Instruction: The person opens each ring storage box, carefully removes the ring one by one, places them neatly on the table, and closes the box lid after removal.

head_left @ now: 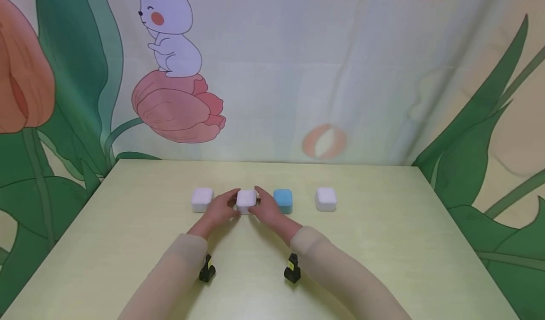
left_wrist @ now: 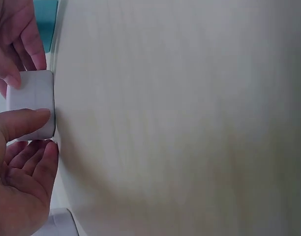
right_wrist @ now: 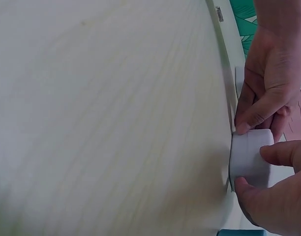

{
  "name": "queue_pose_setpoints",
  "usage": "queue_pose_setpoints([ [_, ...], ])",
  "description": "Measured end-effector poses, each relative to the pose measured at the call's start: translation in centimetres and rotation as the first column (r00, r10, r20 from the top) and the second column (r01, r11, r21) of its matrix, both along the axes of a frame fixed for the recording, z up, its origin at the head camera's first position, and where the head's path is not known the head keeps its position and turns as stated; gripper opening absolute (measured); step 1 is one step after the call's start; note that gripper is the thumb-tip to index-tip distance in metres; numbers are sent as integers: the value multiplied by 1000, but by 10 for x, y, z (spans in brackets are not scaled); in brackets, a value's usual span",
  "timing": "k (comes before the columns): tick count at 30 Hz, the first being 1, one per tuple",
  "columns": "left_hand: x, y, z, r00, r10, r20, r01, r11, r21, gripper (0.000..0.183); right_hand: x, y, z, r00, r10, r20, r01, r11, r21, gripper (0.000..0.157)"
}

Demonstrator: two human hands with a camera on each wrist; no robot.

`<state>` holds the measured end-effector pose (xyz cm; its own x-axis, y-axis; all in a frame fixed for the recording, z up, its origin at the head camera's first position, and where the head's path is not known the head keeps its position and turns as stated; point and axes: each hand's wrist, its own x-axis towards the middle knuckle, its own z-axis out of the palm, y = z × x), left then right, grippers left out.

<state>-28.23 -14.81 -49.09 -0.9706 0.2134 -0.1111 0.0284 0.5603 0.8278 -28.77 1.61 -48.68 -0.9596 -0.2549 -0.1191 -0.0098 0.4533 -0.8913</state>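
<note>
A white block with rounded corners stands in a row of similar blocks, a hand at each side of it. My left hand holds its left side, the thumb lying across the near face in the left wrist view. From the right, my right hand grips the same block, with thumb and fingertips on it in the right wrist view. Close beside the right hand is a blue block. Another white block sits just left of the left hand. Part of the held block is hidden behind the fingers.
A third white block stands at the right end of the row. The pale wooden table ends at a printed curtain behind the blocks. Black wrist cameras hang below both sleeves.
</note>
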Motion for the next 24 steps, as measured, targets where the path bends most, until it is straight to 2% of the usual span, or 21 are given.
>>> queue_pose_setpoints([
  [7, -1, -3, -2, 1000, -8, -13, 8, 1000, -2, 74, -2, -3, -5, 1000, 1, 10, -1, 1000, -6, 65],
  [15, -2, -4, -4, 999, -6, -34, 6, 1000, 3, 74, -4, -5, -9, 998, -4, -56, 6, 999, 46, 64],
  [21, -4, -2, -7, 998, 24, -52, -27, 999, -45, 71, -2, -4, -8, 995, 16, -95, -9, 997, 72, 62],
  [24, -4, -2, -9, 998, 36, -48, -38, 998, -41, 70, -2, -4, -9, 995, 29, -98, -21, 996, 83, 63],
])
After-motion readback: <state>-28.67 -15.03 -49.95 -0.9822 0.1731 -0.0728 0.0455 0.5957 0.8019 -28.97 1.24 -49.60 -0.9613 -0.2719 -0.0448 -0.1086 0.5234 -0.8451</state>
